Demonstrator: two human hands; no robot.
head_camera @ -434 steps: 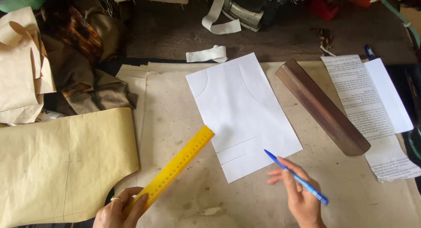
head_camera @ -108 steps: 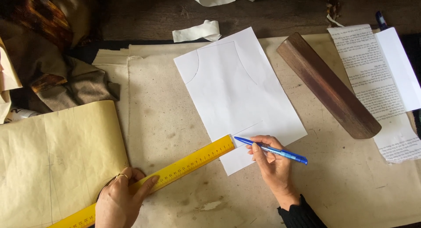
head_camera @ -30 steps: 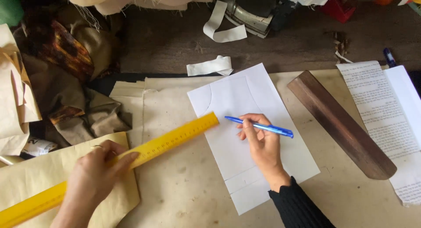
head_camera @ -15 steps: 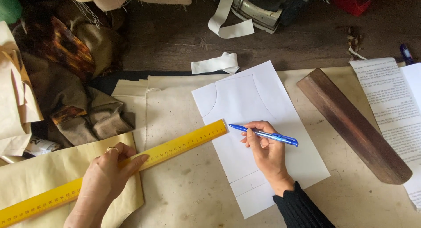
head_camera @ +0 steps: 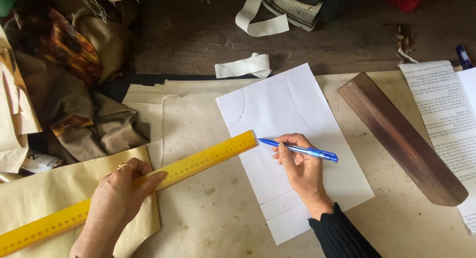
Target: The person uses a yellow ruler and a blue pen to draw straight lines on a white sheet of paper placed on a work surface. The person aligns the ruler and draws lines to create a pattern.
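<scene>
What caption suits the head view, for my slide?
Left hand steadies a yellow ruler; right hand holds a pen on paper.

Yellow ruler point(head_camera: 148, 181) lower end cut off by left frame edge. Ruler middle hidden under left hand point(head_camera: 116, 198). Printed sheet point(head_camera: 444, 124), right of ruler, cropped at right edge. Grey machine point(head_camera: 297, 5) above ruler cut off at top edge.

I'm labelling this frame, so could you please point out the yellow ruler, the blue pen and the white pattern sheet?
yellow ruler point(head_camera: 198, 161), head view, on its upper stretch past the fingers.
blue pen point(head_camera: 310, 151), head view, mid-barrel.
white pattern sheet point(head_camera: 277, 109), head view, bare upper part inside the drawn curves.
</scene>
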